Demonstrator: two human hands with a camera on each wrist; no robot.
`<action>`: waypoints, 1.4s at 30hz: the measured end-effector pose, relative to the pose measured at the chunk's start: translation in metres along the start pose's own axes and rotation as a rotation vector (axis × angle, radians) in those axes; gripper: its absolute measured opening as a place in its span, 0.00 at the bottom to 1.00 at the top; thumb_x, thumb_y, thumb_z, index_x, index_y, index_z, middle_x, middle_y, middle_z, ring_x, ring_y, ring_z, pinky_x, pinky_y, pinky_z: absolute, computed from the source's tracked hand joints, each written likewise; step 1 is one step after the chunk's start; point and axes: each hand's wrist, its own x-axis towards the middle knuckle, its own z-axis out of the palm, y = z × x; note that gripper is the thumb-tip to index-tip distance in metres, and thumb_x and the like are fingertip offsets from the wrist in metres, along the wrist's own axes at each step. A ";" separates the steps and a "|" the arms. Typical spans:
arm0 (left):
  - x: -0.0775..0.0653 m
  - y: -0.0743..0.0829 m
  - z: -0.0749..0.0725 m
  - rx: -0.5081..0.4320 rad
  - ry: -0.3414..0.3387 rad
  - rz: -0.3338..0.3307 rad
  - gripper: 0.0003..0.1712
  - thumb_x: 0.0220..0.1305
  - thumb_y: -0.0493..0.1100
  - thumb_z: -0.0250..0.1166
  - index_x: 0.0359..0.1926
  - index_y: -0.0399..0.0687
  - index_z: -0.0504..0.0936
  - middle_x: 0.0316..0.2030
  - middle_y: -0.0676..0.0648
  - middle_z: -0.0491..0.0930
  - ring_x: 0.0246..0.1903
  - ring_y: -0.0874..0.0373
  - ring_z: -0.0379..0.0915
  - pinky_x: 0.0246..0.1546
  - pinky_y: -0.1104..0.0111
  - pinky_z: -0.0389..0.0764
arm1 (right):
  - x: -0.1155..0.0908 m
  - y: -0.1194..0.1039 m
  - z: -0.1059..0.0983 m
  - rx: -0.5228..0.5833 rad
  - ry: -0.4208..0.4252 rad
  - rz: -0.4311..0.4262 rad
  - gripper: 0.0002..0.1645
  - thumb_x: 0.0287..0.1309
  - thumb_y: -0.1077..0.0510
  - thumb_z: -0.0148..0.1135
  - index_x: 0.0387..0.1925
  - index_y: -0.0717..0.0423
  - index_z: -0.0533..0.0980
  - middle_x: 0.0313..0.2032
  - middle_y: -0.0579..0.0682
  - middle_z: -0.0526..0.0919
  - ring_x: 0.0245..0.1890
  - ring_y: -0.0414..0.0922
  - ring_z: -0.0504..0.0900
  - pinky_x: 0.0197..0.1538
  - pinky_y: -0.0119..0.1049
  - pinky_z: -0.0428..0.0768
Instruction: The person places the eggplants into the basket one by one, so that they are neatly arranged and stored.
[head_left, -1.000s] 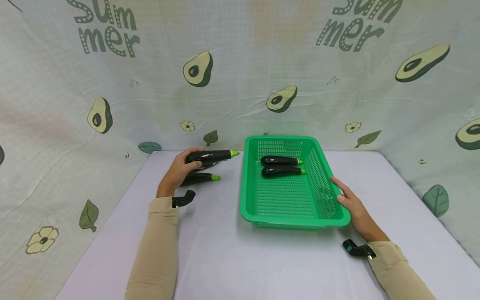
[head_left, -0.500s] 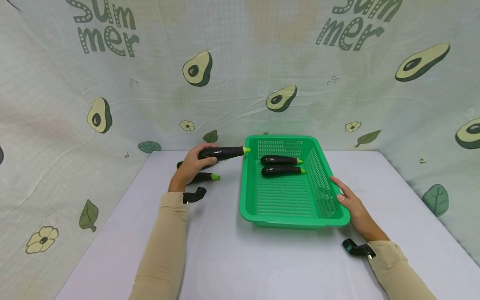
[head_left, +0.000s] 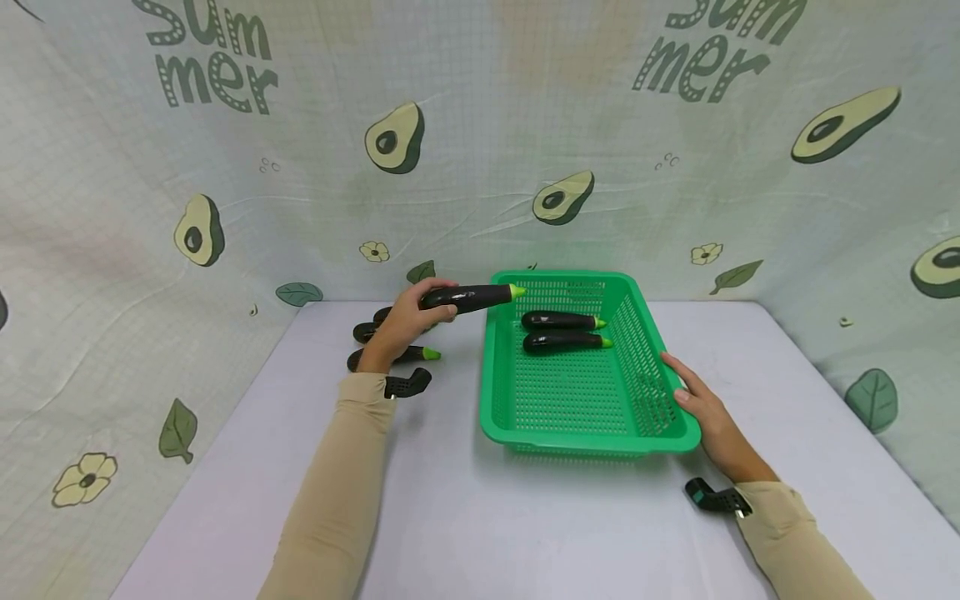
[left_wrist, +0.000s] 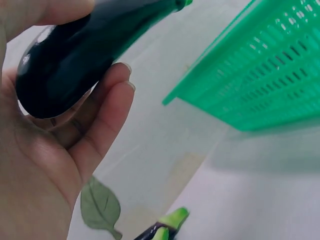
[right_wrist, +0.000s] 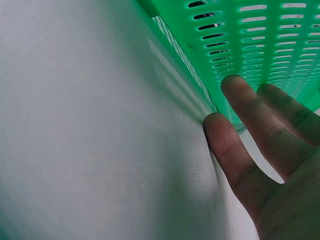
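My left hand [head_left: 416, 315] holds a dark, glossy eggplant [head_left: 472, 297] by its rounded end, thumb on the near side. Its green stem end points right and overlaps the left rim of the green plastic basket [head_left: 491, 392] in the head view. The left wrist view shows the eggplant [left_wrist: 65, 65] between the thumb and curled fingers. Two eggplants, an upper one [head_left: 558, 320] and a lower one [head_left: 562, 342], lie side by side in the basket. My right hand [head_left: 708, 417] rests at the basket's right rim, its fairly straight fingers [right_wrist: 260, 115] against the outer wall.
Three more eggplants lie left of the basket, partly behind my left hand; the nearest eggplant [head_left: 411, 354] shows its green end. A white cloth covers the table [head_left: 525, 533]. Behind it hangs a printed backdrop [head_left: 465, 167] with avocados and leaves.
My left hand has moved right and slightly up with its eggplant, from above the loose eggplants to the basket's left rim. The right hand and the basket have stayed in place.
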 end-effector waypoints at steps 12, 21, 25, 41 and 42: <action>0.025 0.004 0.022 -0.012 -0.060 0.076 0.26 0.70 0.45 0.65 0.65 0.44 0.74 0.55 0.39 0.75 0.45 0.46 0.80 0.52 0.56 0.79 | 0.000 0.001 0.000 0.000 -0.010 -0.002 0.33 0.79 0.54 0.37 0.80 0.42 0.49 0.76 0.61 0.47 0.63 0.34 0.59 0.55 0.19 0.61; 0.036 0.004 0.044 0.125 -0.056 0.010 0.25 0.68 0.50 0.67 0.62 0.50 0.76 0.56 0.43 0.76 0.44 0.48 0.81 0.50 0.54 0.79 | 0.000 0.007 0.000 0.010 -0.007 0.001 0.32 0.79 0.53 0.37 0.80 0.41 0.49 0.77 0.53 0.48 0.64 0.34 0.58 0.55 0.19 0.61; 0.040 0.006 0.053 0.141 -0.056 -0.011 0.25 0.68 0.50 0.67 0.63 0.50 0.75 0.56 0.43 0.76 0.44 0.48 0.81 0.50 0.53 0.80 | 0.000 0.007 0.000 -0.003 -0.004 0.002 0.32 0.79 0.53 0.37 0.80 0.41 0.49 0.76 0.56 0.48 0.63 0.34 0.60 0.55 0.19 0.61; 0.058 0.021 0.077 0.158 -0.138 -0.060 0.27 0.69 0.51 0.67 0.66 0.53 0.74 0.66 0.48 0.69 0.45 0.55 0.81 0.52 0.55 0.79 | 0.000 0.005 0.000 0.006 -0.011 0.010 0.32 0.79 0.52 0.37 0.80 0.41 0.50 0.76 0.60 0.46 0.65 0.34 0.58 0.55 0.18 0.60; 0.059 0.022 0.078 0.157 -0.146 -0.061 0.27 0.69 0.51 0.67 0.66 0.53 0.74 0.66 0.48 0.69 0.45 0.55 0.82 0.52 0.57 0.80 | 0.000 0.005 0.000 0.007 -0.010 0.011 0.32 0.79 0.52 0.37 0.80 0.41 0.50 0.76 0.60 0.46 0.64 0.34 0.58 0.55 0.18 0.60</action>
